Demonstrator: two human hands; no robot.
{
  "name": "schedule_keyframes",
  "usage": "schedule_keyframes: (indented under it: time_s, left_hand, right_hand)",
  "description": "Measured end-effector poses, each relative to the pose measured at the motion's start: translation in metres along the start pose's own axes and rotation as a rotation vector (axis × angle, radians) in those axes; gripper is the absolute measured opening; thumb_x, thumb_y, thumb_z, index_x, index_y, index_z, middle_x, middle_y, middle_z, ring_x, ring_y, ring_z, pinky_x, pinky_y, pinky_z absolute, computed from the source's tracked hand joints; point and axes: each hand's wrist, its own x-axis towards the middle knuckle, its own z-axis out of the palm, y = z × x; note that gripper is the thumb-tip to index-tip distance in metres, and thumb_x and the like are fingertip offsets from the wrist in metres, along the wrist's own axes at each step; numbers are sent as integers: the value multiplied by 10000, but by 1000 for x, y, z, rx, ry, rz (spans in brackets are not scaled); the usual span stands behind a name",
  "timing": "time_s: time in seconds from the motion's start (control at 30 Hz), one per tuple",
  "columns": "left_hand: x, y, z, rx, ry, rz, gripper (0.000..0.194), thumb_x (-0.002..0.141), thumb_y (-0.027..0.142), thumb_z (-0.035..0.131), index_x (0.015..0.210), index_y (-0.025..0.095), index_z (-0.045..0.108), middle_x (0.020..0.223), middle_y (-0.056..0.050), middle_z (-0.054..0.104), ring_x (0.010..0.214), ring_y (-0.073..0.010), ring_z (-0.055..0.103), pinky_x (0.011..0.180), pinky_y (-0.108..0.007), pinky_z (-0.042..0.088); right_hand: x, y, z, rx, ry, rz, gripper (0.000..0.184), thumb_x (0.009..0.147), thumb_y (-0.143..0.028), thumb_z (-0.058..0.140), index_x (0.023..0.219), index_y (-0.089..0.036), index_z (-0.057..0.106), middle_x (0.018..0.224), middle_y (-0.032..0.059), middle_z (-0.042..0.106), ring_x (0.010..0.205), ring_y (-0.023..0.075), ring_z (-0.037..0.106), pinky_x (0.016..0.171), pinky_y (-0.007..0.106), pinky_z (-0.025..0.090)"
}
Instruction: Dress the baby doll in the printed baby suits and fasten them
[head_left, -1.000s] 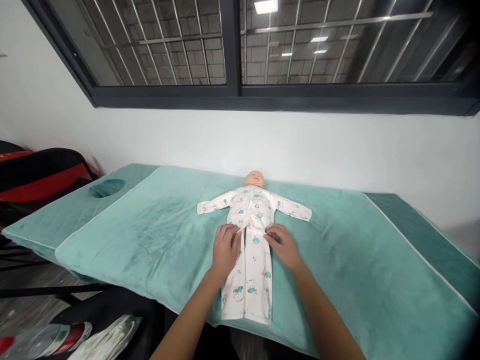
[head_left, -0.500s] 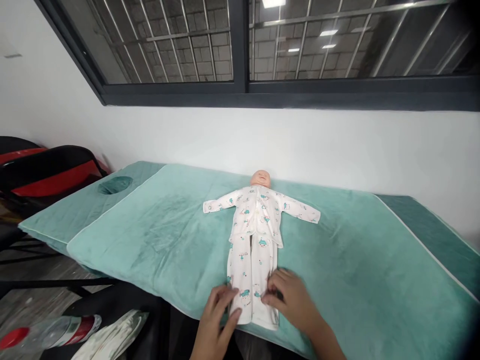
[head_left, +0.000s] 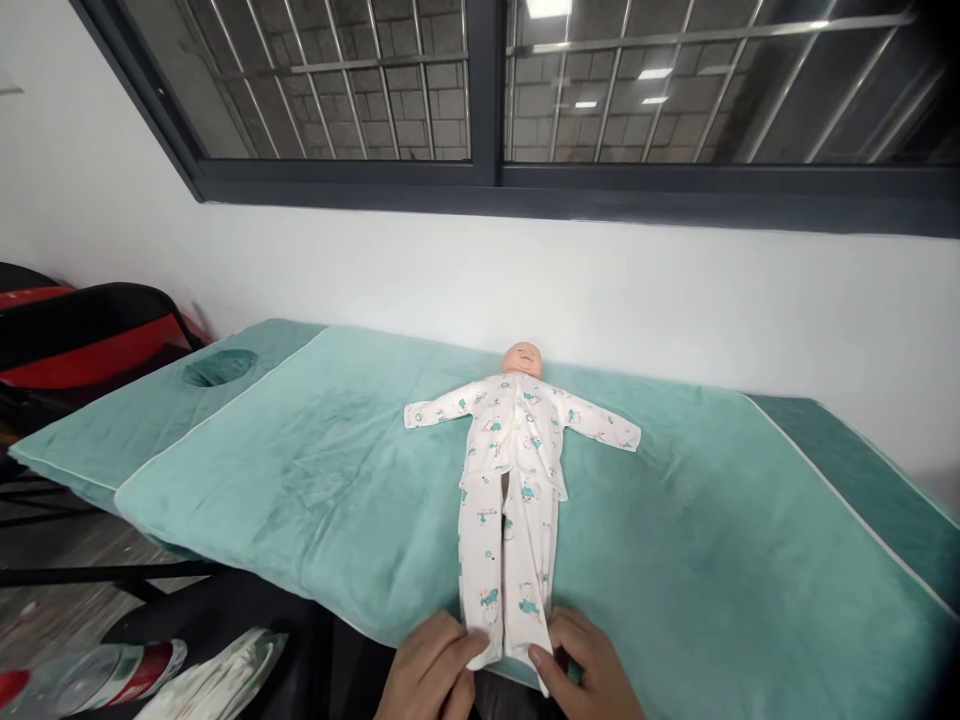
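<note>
Pinching the leg ends of soft white pants with green pictures point(head_left: 480, 560), the left hand point(head_left: 431, 665) and right hand point(head_left: 592, 665) perhaps held them straight. The pants lay on a fuzzy green bed cover point(head_left: 337, 490), below a smooth pink doll head point(head_left: 521, 358). Both hands were nearly closed, fingers curled.

From here I see a bare left hand point(head_left: 426, 668) and a bare right hand point(head_left: 591, 668), both smooth-backed, with slim, rounded, uncovered fingers point(head_left: 459, 660).
</note>
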Motion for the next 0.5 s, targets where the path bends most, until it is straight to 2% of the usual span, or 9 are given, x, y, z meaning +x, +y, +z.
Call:
schedule_keyframes:
  time_s: [0.1,0.17,0.2,0.23,0.3,0.33,0.4,0.43,0.5]
  left_hand:
    - [-13,-10,-9,-100,-46,-114,284,868,157,581,1108,263,689,915,-63,738,824,-184,696,732,-256,572]
    - [-10,-29,-15,-245,-51,-350,221,921,296,560,1069,258,720,774,-41,723,738,-181,689,729,-275,572]
    - [-3,-41,-16,-323,-32,-506,262,952,347,507,1054,242,725,653,-17,674,647,-167,657,708,-283,565]
    - [8,-56,-17,-387,5,-676,324,976,387,453,1063,222,717,580,1,619,590,-159,621,682,-289,554]
    - [42,-89,-12,-448,73,-889,376,934,473,515,1123,191,676,660,-8,640,661,-174,626,694,-301,540]
    - [63,-106,-7,-489,78,-933,429,901,511,555,1158,182,655,782,-34,685,734,-188,647,713,-307,540]
    - [104,-135,9,-589,76,-974,535,858,562,583,1225,173,614,1112,-102,694,949,-235,666,763,-327,550]
    - [122,-146,18,-605,71,-967,575,856,574,574,1272,177,589,1205,-114,669,1022,-250,655,814,-343,544]
    - [151,-159,38,-556,59,-931,575,851,569,581,1268,174,606,1252,-113,660,1099,-262,630,959,-385,493]
  right_hand:
    - [0,-4,-13,97,-86,-41,253,934,-318,559,714,-198,525,753,7,613,737,153,589,664,254,403]
    - [11,-4,-33,210,-125,-25,233,937,-326,562,738,-205,558,789,6,623,779,156,602,718,258,430]
    - [21,-2,-46,264,-97,8,234,950,-339,540,758,-208,573,802,7,622,787,156,601,740,263,440]
    - [35,1,-58,297,-30,50,236,963,-361,511,799,-211,591,832,16,630,815,165,604,778,277,449]
    - [74,14,-81,294,175,166,265,956,-434,493,883,-215,623,908,36,657,868,194,605,810,305,453]
    - [96,22,-89,271,293,247,297,942,-472,496,940,-214,642,962,49,674,916,215,609,824,319,452]
    - [142,39,-98,207,403,363,355,891,-524,532,945,-199,664,967,66,689,936,253,613,844,353,447]
    - [162,47,-98,175,393,389,371,873,-537,537,899,-191,669,936,70,692,919,264,614,843,367,444]
    - [192,60,-93,161,371,413,420,880,-569,487,819,-191,662,878,69,692,883,269,611,832,379,441]
